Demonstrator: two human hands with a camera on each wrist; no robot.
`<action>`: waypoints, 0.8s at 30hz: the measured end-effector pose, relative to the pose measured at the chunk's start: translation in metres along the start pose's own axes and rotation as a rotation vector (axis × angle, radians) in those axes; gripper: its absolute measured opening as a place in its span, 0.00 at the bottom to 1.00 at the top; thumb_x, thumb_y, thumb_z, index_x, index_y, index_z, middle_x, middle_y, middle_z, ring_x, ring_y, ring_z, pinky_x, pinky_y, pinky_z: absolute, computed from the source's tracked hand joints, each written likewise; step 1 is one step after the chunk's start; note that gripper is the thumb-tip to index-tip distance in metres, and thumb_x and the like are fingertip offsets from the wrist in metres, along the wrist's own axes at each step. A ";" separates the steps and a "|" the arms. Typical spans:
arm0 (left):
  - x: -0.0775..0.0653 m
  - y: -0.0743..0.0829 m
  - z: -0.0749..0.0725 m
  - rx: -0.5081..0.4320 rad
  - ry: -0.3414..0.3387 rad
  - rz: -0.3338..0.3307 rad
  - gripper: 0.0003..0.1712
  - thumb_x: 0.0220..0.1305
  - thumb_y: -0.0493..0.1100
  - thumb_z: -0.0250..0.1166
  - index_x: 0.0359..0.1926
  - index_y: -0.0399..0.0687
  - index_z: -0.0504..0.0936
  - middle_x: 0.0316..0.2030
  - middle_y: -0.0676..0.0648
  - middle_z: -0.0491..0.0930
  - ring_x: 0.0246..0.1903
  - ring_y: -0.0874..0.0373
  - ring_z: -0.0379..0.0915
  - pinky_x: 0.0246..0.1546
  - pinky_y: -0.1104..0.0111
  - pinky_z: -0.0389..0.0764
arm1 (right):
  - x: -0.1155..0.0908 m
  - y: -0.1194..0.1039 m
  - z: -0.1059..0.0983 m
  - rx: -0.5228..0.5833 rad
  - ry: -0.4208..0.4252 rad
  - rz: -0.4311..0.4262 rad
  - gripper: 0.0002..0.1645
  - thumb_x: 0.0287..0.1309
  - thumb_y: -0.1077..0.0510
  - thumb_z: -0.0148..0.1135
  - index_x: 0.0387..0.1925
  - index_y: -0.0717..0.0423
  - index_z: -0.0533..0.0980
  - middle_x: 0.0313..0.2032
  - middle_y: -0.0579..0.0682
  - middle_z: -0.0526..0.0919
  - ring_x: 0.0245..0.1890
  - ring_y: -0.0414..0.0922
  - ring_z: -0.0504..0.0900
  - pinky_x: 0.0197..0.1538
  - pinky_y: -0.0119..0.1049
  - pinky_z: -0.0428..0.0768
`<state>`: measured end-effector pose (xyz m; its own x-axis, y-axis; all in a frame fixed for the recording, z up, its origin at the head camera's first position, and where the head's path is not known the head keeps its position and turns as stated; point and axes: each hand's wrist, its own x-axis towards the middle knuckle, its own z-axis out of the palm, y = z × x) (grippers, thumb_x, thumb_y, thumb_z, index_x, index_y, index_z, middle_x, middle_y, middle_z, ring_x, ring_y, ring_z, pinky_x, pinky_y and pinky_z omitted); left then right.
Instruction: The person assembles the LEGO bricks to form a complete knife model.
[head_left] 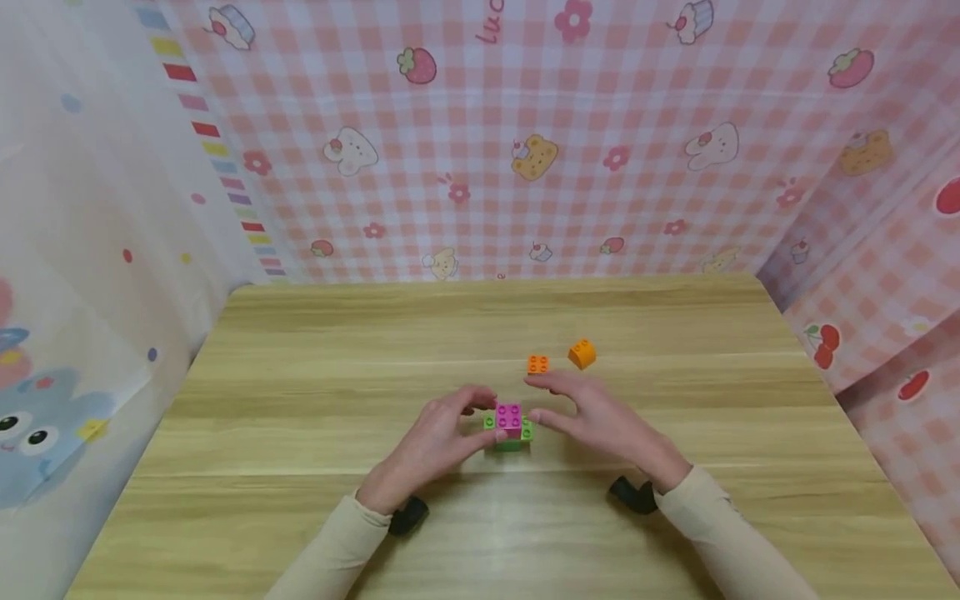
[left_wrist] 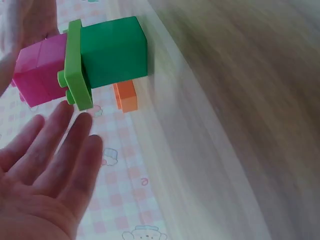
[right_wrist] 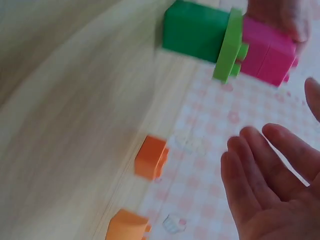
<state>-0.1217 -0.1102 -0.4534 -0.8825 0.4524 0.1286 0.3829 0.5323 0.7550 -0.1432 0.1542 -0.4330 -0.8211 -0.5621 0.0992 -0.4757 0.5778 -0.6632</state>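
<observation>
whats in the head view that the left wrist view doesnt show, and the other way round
Only the head view shows the curved orange block, the black wrist gear and the blue cartoon figure at far left. Only the left wrist view shows the palm side of the left hand. Both share the pink section above a lime plate and dark green block, the straight-sided orange block, wooden table and checked cloth.
</observation>
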 end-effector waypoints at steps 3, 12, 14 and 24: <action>0.001 0.003 0.000 -0.040 0.026 0.003 0.27 0.66 0.51 0.74 0.59 0.42 0.79 0.53 0.44 0.84 0.54 0.45 0.81 0.57 0.51 0.82 | 0.004 0.008 -0.003 -0.032 0.051 -0.001 0.29 0.71 0.50 0.66 0.68 0.58 0.75 0.66 0.56 0.78 0.66 0.58 0.75 0.67 0.60 0.75; 0.002 0.002 0.003 -0.017 0.039 0.026 0.24 0.64 0.50 0.75 0.56 0.43 0.81 0.51 0.46 0.85 0.52 0.51 0.82 0.55 0.56 0.83 | 0.019 0.024 -0.007 -0.095 0.064 0.045 0.35 0.70 0.48 0.67 0.71 0.59 0.71 0.72 0.58 0.71 0.71 0.60 0.70 0.71 0.63 0.68; 0.002 0.002 0.003 -0.011 0.037 0.028 0.24 0.64 0.49 0.76 0.56 0.44 0.82 0.50 0.47 0.86 0.51 0.52 0.82 0.55 0.56 0.83 | 0.022 0.025 -0.006 -0.103 0.041 0.053 0.37 0.70 0.46 0.67 0.73 0.58 0.70 0.73 0.57 0.69 0.72 0.59 0.68 0.72 0.62 0.67; 0.003 0.003 0.006 -0.006 0.033 0.033 0.20 0.63 0.48 0.76 0.53 0.48 0.83 0.48 0.50 0.86 0.51 0.53 0.82 0.55 0.57 0.84 | 0.041 0.037 -0.002 -0.107 -0.030 0.091 0.42 0.68 0.47 0.69 0.75 0.59 0.66 0.74 0.59 0.67 0.73 0.58 0.66 0.73 0.59 0.66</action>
<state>-0.1215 -0.1034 -0.4546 -0.8778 0.4461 0.1748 0.4109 0.5132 0.7535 -0.1953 0.1538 -0.4525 -0.8533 -0.5211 0.0186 -0.4317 0.6859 -0.5858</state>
